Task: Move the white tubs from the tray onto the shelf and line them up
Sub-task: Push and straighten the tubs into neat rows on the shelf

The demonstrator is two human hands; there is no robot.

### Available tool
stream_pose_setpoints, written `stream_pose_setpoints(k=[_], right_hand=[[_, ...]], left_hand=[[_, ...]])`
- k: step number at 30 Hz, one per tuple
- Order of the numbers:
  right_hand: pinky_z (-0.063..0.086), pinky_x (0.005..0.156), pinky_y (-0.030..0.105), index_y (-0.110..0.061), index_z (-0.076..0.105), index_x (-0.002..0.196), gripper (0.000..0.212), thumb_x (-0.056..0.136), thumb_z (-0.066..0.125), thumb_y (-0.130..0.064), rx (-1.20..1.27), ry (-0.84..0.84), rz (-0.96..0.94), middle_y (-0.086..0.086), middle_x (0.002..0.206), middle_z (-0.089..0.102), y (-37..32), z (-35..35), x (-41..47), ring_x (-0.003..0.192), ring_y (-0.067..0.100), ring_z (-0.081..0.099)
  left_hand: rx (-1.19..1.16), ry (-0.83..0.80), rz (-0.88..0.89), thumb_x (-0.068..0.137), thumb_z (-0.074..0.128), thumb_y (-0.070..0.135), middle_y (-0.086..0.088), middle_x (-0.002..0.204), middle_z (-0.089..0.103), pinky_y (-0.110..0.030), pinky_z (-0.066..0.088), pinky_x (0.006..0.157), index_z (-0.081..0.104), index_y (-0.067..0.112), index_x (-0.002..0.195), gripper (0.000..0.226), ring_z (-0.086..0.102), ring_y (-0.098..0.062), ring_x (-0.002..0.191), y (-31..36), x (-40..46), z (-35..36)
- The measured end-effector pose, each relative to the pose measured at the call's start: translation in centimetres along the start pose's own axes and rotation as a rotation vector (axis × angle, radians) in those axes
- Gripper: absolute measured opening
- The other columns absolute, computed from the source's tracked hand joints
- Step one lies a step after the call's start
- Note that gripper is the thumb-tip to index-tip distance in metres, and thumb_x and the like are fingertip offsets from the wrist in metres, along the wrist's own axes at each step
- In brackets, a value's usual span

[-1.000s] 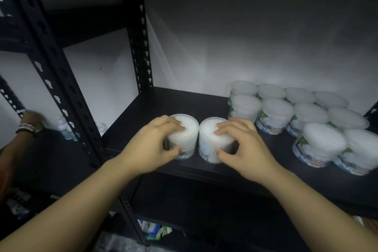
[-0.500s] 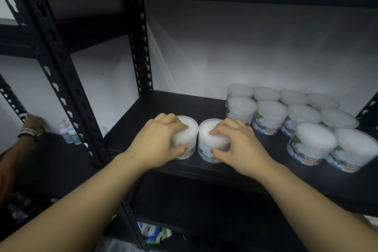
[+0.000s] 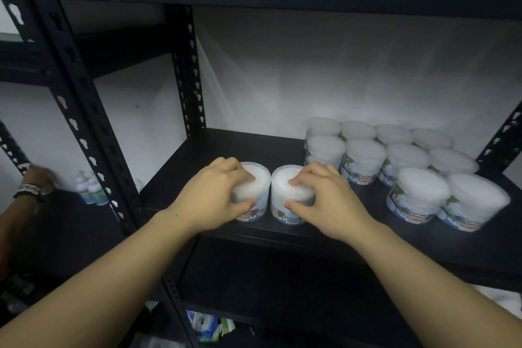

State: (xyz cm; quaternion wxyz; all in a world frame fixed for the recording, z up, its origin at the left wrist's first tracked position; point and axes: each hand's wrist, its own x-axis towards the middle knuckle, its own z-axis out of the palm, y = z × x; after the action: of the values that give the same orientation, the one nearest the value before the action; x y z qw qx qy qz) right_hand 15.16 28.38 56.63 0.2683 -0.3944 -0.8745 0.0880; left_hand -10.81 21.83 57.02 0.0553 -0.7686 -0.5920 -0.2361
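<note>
Both hands are on the black metal shelf (image 3: 282, 150), each gripping one round white plastic tub with a printed label band. The left hand (image 3: 210, 200) has its fingers (image 3: 243, 174) curled over the lid of the left tub (image 3: 252, 198) and its thumb pressed against the side; the right hand (image 3: 324, 200) clasps the right tub (image 3: 288, 195) the same way. The two tubs stand upright, very close or just touching, right by the shelf's front lip.

That lip is the worry. The tubs sit so near the edge that a careless let-go or a nudge back towards the body could tip one off, down to the lower level. The other risk lies to the right: a block of matching white tubs (image 3: 395, 161) already stands there in three rows, the nearest one just beside the right hand's knuckles. Sliding the pair across too briskly could knock that block askew, or leave the new tubs out of line with the front row (image 3: 446, 198).

As for contents, the lids are clear enough to show a dense white filling, and a label on the front row seems to read "cotton buds". The tray is out of sight. On the next shelf unit to the left, another person's hand (image 3: 36, 181) with a wristband reaches beside some small bottles (image 3: 91, 188).
</note>
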Motion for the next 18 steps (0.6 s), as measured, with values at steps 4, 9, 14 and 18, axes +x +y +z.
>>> stream_pose_setpoints(k=[4, 9, 14, 18], right_hand=[[0.042, 0.105, 0.033, -0.03, 0.073, 0.113, 0.037, 0.077, 0.08, -0.031, 0.13, -0.071, -0.012, -0.024, 0.118, 0.06, 1.3, -1.2, -0.3, 0.117, 0.005, 0.05], [0.03, 0.1, 0.006, -0.029, 0.073, 0.114, 0.038, 0.077, 0.08, -0.025, 0.125, -0.101, -0.005, -0.022, 0.124, 0.062, 1.9, -1.7, -0.5, 0.121, -0.001, 0.049], [0.035, 0.102, 0.013, -0.032, 0.073, 0.11, 0.037, 0.074, 0.08, -0.026, 0.17, -0.058, 0.017, -0.023, 0.122, 0.063, 2.2, -1.7, -1.1, 0.121, -0.002, 0.049], [0.042, 0.098, 0.022, -0.03, 0.074, 0.102, 0.033, 0.072, 0.084, -0.037, 0.169, 0.004, 0.022, -0.023, 0.115, 0.066, 2.3, -1.9, -1.7, 0.114, 0.0, 0.051]], left_hand=[[-0.066, -0.069, 0.024, 0.083, 0.071, 0.048, 0.019, 0.121, 0.058, -0.032, 0.05, 0.094, 0.067, 0.031, 0.126, 0.047, 0.053, -0.007, 0.112, -0.6, 0.0, -0.3], [-0.077, -0.08, 0.033, 0.081, 0.072, 0.05, 0.02, 0.119, 0.059, -0.033, 0.05, 0.094, 0.067, 0.033, 0.123, 0.046, 0.054, -0.006, 0.111, -0.5, 0.5, -0.4], [-0.102, -0.073, 0.045, 0.078, 0.073, 0.056, 0.02, 0.112, 0.061, -0.034, 0.051, 0.091, 0.067, 0.034, 0.115, 0.044, 0.054, -0.004, 0.106, -0.3, 1.1, -0.3], [-0.131, -0.109, 0.082, 0.078, 0.07, 0.051, 0.022, 0.114, 0.061, -0.031, 0.049, 0.093, 0.07, 0.034, 0.119, 0.044, 0.053, -0.002, 0.108, -0.1, 1.7, -0.4]])
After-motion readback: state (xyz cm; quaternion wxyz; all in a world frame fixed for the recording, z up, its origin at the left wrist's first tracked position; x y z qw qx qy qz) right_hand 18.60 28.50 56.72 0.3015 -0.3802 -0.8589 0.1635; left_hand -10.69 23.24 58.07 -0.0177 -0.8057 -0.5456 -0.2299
